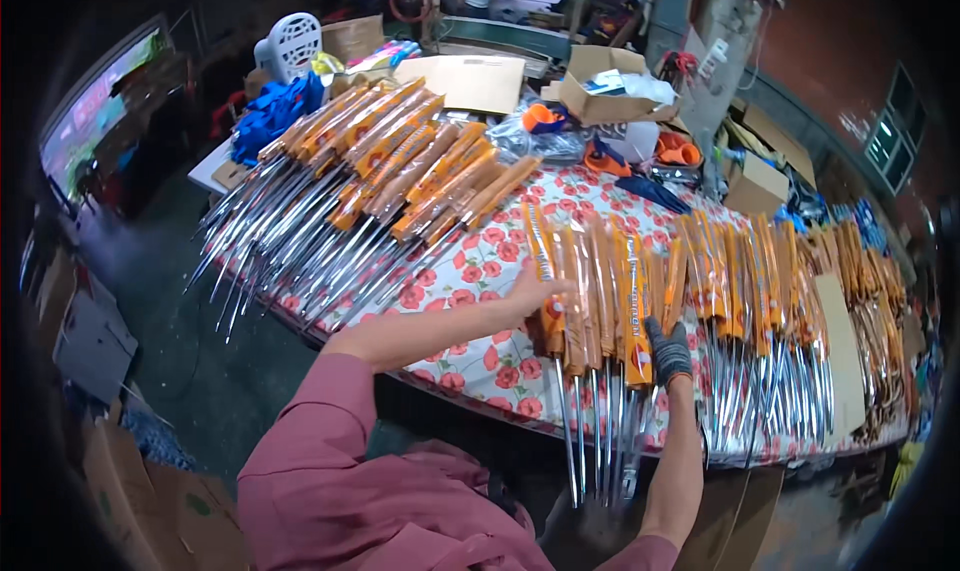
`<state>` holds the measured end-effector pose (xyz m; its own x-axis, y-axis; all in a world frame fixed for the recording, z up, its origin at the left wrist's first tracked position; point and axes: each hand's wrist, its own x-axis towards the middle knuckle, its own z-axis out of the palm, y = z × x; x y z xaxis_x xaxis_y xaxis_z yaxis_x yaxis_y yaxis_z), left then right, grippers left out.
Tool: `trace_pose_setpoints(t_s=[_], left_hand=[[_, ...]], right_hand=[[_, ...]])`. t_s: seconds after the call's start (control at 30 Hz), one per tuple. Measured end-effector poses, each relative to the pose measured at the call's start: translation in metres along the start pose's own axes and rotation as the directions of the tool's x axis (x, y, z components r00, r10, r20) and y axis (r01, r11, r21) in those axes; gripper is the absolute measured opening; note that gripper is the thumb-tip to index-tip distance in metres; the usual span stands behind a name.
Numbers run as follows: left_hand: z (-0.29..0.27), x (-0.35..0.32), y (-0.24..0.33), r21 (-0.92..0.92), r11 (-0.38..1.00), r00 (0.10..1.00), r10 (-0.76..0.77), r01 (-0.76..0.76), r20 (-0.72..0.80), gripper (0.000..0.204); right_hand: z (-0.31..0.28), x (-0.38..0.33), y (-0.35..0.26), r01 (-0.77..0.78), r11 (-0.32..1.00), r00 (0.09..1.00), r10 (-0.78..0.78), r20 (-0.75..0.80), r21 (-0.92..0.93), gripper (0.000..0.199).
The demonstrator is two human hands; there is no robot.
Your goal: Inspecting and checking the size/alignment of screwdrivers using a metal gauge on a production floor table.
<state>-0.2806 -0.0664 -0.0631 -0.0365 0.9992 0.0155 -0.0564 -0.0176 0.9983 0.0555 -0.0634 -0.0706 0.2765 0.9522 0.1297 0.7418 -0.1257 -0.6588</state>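
Several metal rods with brown handles in orange printed sleeves point(600, 301) lie side by side before me on a table with a red-flowered cloth point(470, 361). Bare, my left hand point(540, 293) rests at the left edge of this row, its fingers stretched out across the sleeves. A dark grey glove covers my right hand point(669, 351), which is against the right edge of the same row, low on the sleeves. Its fingers and thumb look spread apart, not wrapped round a rod. The bare metal ends point toward me, past the table's front edge.
A large pile of the same rods point(380, 171) lies to the left, and another group point(750, 281) lies right. A cardboard sheet point(838, 356) stands beyond that group. Behind are an open carton point(610, 86), orange-handled items point(543, 119), blue cloth point(275, 116) and a pillar point(730, 61).
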Motion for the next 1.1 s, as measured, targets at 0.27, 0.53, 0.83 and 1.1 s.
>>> trace_pose_setpoints(t_s=[0.27,0.53,0.83,1.1], left_hand=[[0.051,0.058,-0.003,-0.166,0.969,0.981,-0.19,0.184,-0.022,0.094],[0.059,0.053,0.015,-0.196,0.98,0.999,-0.032,0.026,-0.028,0.098],[-0.001,0.038,0.014,-0.271,0.957,0.992,-0.079,0.104,0.101,0.103],[-0.101,0.003,0.045,-0.25,0.968,0.998,0.027,-0.013,0.05,0.103]], right_hand=[[0.048,0.027,-0.007,-0.133,0.929,0.982,0.075,0.175,0.345,0.079],[0.111,0.054,-0.036,-0.37,0.761,0.911,0.411,0.046,0.533,0.096],[0.143,-0.013,-0.081,-0.17,0.496,0.985,0.075,0.153,0.852,0.057],[0.15,-0.084,-0.196,-0.073,0.481,0.944,-0.249,0.216,0.874,0.049]])
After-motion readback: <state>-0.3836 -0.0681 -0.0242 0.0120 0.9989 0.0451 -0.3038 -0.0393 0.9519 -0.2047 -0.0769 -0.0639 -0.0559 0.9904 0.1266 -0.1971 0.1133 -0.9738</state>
